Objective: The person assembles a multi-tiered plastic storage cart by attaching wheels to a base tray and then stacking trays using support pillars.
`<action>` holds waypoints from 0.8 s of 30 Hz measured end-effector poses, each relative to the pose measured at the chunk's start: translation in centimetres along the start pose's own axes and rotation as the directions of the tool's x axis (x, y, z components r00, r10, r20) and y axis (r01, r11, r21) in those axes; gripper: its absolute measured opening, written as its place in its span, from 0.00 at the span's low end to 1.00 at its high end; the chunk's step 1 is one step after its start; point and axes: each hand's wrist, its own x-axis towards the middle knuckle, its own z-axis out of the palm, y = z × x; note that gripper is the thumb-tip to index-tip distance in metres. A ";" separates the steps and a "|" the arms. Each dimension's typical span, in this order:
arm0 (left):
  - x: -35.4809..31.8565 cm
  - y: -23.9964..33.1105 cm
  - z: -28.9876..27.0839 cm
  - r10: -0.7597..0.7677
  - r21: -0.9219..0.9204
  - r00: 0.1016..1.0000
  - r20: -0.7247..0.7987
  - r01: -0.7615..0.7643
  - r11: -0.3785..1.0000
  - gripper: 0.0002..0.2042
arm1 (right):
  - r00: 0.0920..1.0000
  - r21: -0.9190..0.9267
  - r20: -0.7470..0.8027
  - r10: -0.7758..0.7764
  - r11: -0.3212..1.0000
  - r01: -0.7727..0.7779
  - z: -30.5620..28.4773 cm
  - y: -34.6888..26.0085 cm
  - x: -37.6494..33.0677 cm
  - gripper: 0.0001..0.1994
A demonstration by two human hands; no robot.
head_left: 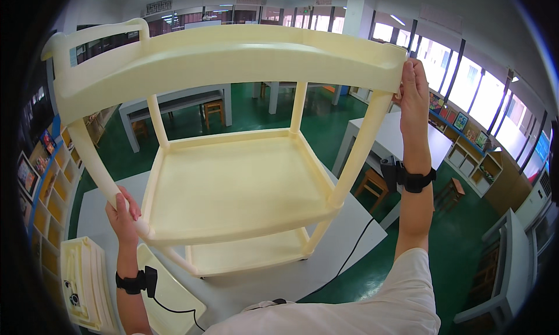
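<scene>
A cream plastic utility cart (239,186) with three tiers stands in front of me on a grey-white table (99,213). Its top tray (233,66) is seen from the side and has a raised handle (102,31) at the left end. Below the middle shelf, the bottom shelf (250,259) shows partly. My left hand (123,215) is closed around the near left post, just above the middle shelf's corner. Higher up, my right hand (412,90) grips the right end of the top tray; some of its fingers are hidden behind the rim.
A stack of cream plastic parts (87,282) and a flat cream tray (169,291) lie at the lower left. A black cable (349,256) crosses the table's right side. Another white table (428,143) and a wooden stool (372,186) stand to the right, with shelves (52,218) along the left wall.
</scene>
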 end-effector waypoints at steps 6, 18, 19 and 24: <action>0.6 -0.1 -0.6 0.000 -0.040 1.000 -0.026 -0.001 0.999 0.12 | 0.992 -0.020 0.075 -0.104 0.994 0.106 -0.2 0.3 0.2 0.14; 0.5 -1.2 -1.7 0.022 -0.117 1.000 0.010 -0.021 0.993 0.14 | 1.000 0.267 0.026 0.011 0.964 -0.017 -0.4 2.4 1.8 0.11; 0.4 -1.2 -2.0 0.019 -0.111 1.000 0.010 -0.018 0.994 0.14 | 0.999 0.312 0.011 0.046 0.949 -0.047 -0.2 4.0 3.0 0.11; 0.7 -1.9 -2.7 0.050 -0.111 0.997 0.050 -0.044 0.993 0.16 | 0.946 -0.068 0.278 -0.168 0.979 0.194 0.3 14.1 10.7 0.14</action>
